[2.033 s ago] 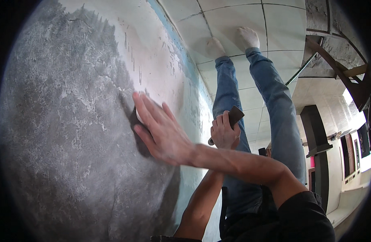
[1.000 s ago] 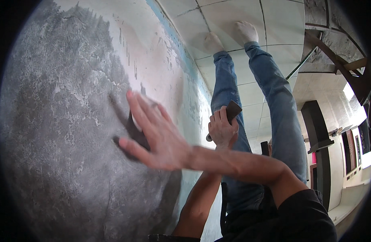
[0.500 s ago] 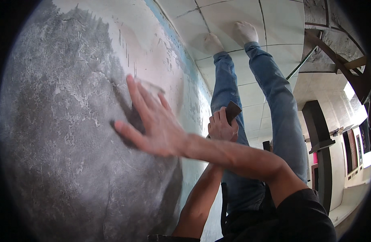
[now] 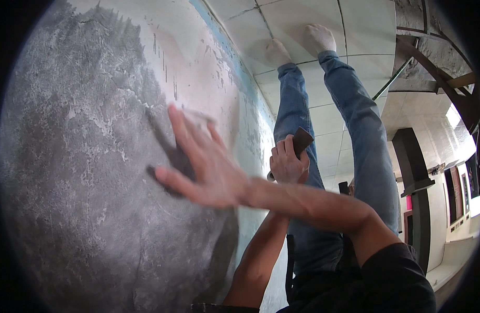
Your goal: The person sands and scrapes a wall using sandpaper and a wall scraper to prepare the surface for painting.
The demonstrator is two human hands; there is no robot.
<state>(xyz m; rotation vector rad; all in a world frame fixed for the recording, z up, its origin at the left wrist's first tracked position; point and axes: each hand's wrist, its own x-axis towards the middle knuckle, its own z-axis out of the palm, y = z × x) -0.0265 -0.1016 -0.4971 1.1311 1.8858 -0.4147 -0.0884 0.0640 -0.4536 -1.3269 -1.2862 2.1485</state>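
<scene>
My right arm crosses over my left forearm toward the wall on the left. My right hand (image 4: 206, 175) is spread with its fingers apart, slightly blurred, at the grey patch of the wall (image 4: 88, 172); whether the palm touches is hard to tell. Nothing shows in it. My left hand (image 4: 288, 164) is wrapped round a scraper (image 4: 303, 142) in front of my jeans. Its dark, flat blade sticks up past the fingers, and most of the handle is hidden in the fist. Beside the rough grey patch, the wall has pale, flaking paint (image 4: 203, 62).
My legs in blue jeans (image 4: 349, 99) and my feet (image 4: 320, 37) are over large pale floor tiles (image 4: 297, 21). A thin green rod (image 4: 394, 78) slants near the right leg. Dark wooden beams (image 4: 433, 70) and a long dark shelf-like piece (image 4: 409, 161) stand at the right.
My right hand has shifted slightly down and to the right over the grey patch, fingers still spread. The left hand keeps its hold on the scraper, nearly unmoved.
</scene>
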